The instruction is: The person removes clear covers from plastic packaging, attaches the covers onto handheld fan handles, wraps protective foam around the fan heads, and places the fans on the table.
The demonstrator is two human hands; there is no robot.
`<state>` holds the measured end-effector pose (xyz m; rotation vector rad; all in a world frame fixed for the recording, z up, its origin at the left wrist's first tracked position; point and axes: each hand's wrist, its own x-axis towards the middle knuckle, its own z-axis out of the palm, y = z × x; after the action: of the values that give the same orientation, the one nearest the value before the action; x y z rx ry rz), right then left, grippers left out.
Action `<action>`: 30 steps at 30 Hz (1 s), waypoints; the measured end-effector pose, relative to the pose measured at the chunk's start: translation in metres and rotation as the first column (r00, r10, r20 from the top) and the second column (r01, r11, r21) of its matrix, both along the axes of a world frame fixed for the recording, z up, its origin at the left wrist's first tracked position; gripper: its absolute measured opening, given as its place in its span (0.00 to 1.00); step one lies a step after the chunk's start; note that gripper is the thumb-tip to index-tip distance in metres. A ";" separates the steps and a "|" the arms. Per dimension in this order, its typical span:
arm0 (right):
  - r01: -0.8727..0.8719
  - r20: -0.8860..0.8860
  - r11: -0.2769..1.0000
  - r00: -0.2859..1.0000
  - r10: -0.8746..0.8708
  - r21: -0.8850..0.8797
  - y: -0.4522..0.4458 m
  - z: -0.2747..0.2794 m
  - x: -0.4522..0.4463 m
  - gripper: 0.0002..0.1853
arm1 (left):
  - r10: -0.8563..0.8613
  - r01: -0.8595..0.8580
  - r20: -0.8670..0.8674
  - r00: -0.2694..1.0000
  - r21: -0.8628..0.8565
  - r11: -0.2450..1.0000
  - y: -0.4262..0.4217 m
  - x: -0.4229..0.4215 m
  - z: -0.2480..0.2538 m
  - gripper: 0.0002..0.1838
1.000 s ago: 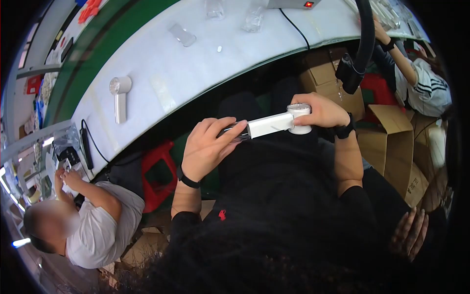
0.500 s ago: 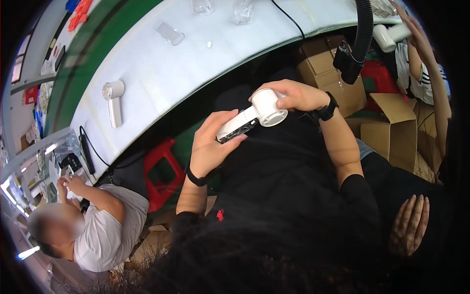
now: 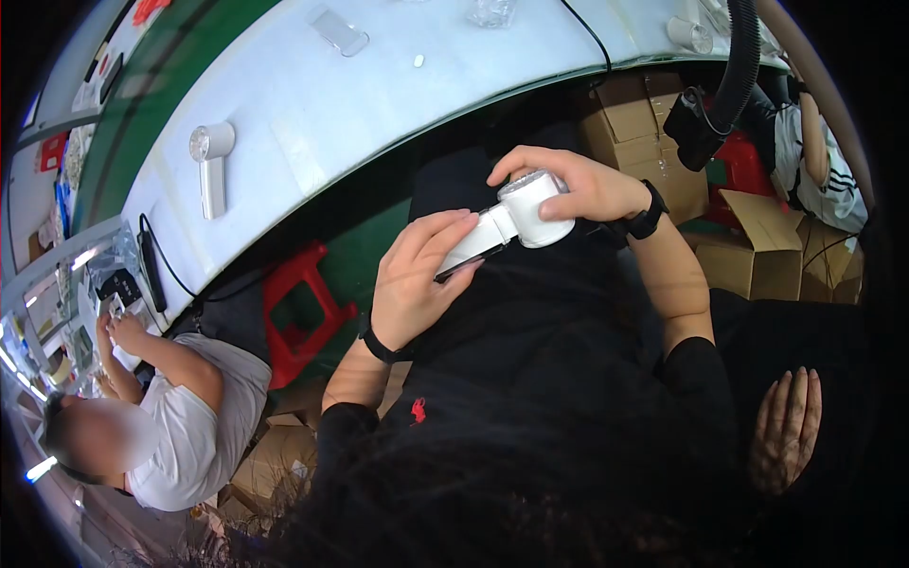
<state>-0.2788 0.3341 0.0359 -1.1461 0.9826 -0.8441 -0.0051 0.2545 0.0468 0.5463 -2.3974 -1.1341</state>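
Note:
A white handheld fan (image 3: 542, 220) is held between my two hands above my lap. My left hand (image 3: 417, 275) wraps the handle, its thumb below and its fingers over the top. My right hand (image 3: 597, 192) grips the round head, with the thumb on its near side and the fingers curving over the far side. The clear-looking round face of the head tilts upward, and a dark strip shows along the handle's lower edge.
On the white table (image 3: 275, 123) lie another fan (image 3: 213, 142), a clear plastic case (image 3: 338, 31) and a fan at the far right (image 3: 689, 35). A black hose (image 3: 734, 76) hangs at right above cardboard boxes (image 3: 748, 241). A co-worker in white (image 3: 208, 417) sits at left beside a red stool (image 3: 298, 312).
Both hands have turned the fan, so its round face shows more and the handle's dark side less. At far right, a fan that was raised near a co-worker's hand now appears on the table.

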 end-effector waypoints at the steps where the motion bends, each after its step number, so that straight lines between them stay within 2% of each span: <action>1: 0.008 -0.043 1.000 0.999 -0.009 -0.020 0.001 0.001 0.003 0.22 | -0.006 0.006 -0.005 1.000 -0.014 1.000 -0.001 0.000 0.000 0.31; 6: 0.184 0.020 0.981 0.983 -0.183 -0.063 0.005 0.003 -0.010 0.25 | 0.008 -0.009 -0.009 1.000 -0.095 0.995 -0.010 0.011 0.000 0.32; 9: 0.204 -0.041 0.977 0.977 -0.207 -0.064 0.009 0.008 -0.011 0.33 | 0.015 -0.018 -0.025 1.000 -0.107 0.994 -0.013 0.013 -0.002 0.32; 15: 0.190 -0.061 0.980 0.979 -0.193 -0.058 0.011 0.014 -0.008 0.33 | -0.006 0.000 -0.059 0.998 -0.103 0.995 -0.008 0.010 -0.005 0.32; 18: 0.187 -0.040 0.974 0.980 -0.194 -0.128 0.012 0.013 -0.004 0.22 | -0.020 0.012 -0.067 0.998 -0.118 0.993 -0.007 0.007 -0.004 0.32; 23: 0.177 -0.044 0.974 0.982 -0.185 -0.144 0.014 0.019 0.003 0.20 | -0.069 0.056 -0.097 0.993 -0.131 0.990 -0.003 -0.002 0.000 0.33; 27: 0.260 -0.022 0.962 0.965 -0.262 -0.078 0.017 0.027 0.010 0.17 | -0.064 0.056 -0.106 0.992 -0.075 0.996 0.001 -0.010 0.007 0.33; 29: 0.244 -0.041 0.962 0.970 -0.240 0.121 0.015 0.031 0.008 0.24 | -0.046 0.043 -0.104 0.994 -0.033 0.999 0.002 -0.012 0.010 0.32; 30: 0.250 -0.034 0.957 0.968 -0.248 0.145 0.014 0.031 0.009 0.21 | -0.045 0.043 -0.096 0.994 -0.022 0.999 0.001 -0.013 0.012 0.32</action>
<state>-0.2702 0.3485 0.0667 -0.9146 1.1999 -0.9465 -0.0178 0.2557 0.0587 0.4242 -2.3454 -1.1270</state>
